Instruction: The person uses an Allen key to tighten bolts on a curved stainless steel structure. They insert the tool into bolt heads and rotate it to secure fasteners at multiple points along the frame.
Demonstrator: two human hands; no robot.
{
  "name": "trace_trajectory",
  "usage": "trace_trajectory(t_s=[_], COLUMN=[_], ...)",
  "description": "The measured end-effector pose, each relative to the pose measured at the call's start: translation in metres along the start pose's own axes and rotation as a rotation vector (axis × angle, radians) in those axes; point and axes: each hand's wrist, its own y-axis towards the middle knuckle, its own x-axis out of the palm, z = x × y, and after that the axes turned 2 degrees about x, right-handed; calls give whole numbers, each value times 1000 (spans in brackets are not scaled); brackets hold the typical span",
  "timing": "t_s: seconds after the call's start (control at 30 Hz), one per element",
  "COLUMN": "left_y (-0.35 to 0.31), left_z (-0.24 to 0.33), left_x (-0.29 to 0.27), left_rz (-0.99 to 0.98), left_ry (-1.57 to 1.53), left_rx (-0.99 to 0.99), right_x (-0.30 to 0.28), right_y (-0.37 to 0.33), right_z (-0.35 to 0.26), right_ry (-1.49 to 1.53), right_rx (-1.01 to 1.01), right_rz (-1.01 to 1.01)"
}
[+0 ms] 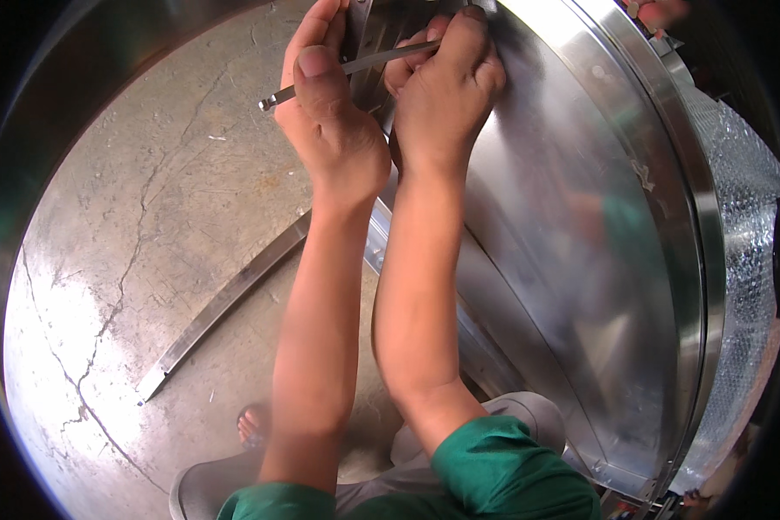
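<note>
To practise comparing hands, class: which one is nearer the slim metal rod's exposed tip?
The left hand, its thumb close to that tip; the right hand is farther along the rod.

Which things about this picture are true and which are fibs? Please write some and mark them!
1. The right hand holds a thin silver metal rod. True.
2. The grey concrete floor has no cracks. False: it has long cracks.
3. The left hand has its thumb over the rod. True.
4. The shiny silver bubble-textured sheet is on the left. False: it's on the right.
</note>
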Motion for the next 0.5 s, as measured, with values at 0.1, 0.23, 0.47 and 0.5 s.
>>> trace_trajectory(t_s=[0.1,0.23,0.47,0.5], left_y=[-14,-18,-24,-23], left_z=[-10,-20,-14,-11], left_x=[-5,-11,-12,-12], left_rz=[108,195,172,177], left_ry=[-13,-26,121,171], left_rx=[-133,-330,-529,-498], right_x=[-4,-4,-2,-1], right_y=[-1,1,2,0], right_z=[-1,9,24,24], right_ry=[-145,-193,-137,-133], right_rx=[-145,-315,-359,-356], right_rz=[-2,0,25,35])
